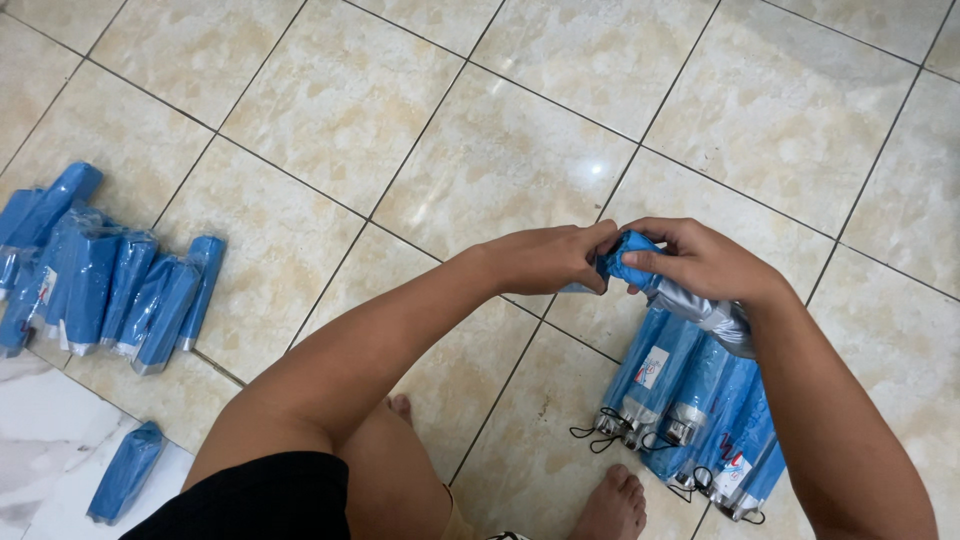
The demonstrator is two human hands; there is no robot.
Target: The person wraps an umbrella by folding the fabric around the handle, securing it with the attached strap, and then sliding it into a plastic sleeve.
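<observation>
Both hands meet above the tiled floor (pixel 480 150): the left hand (pixel 545 258) and right hand (pixel 700 262) are clamped on a folded blue umbrella (pixel 690 305), held over the unsleeved umbrellas (pixel 690 410); sleeved ones (pixel 100 280) lie well apart.

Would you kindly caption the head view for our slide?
Left hand and right hand grip a blue folded umbrella above a pile of umbrellas.

- Left hand (pixel 545 258): arm stretched forward across the body, fingers closed in a pinch.
- Right hand (pixel 700 262): forearm angled inward, fingers curled shut, knuckles meeting the left hand's fingertips.
</observation>
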